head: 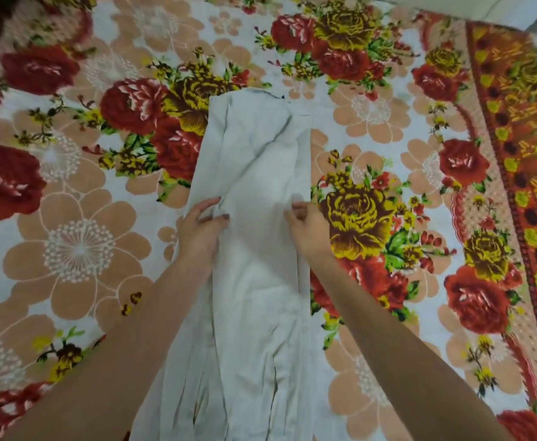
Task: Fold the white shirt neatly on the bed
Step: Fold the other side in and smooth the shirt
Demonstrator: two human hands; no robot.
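Head view: both arms outstretched, left hand point(201, 226) and right hand point(305, 229) pinching the white shirt point(254, 154).

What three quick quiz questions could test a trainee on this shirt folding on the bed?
1. True or false: the white shirt lies on a plain blue sheet.
2. Which part of the shirt does the left hand grip? A: its left edge. B: its far end. C: nothing.
3. Fill in: the right hand pinches the shirt's ____ edge.
Key: 1 false, the bedspread is flowered; 2 A; 3 right.
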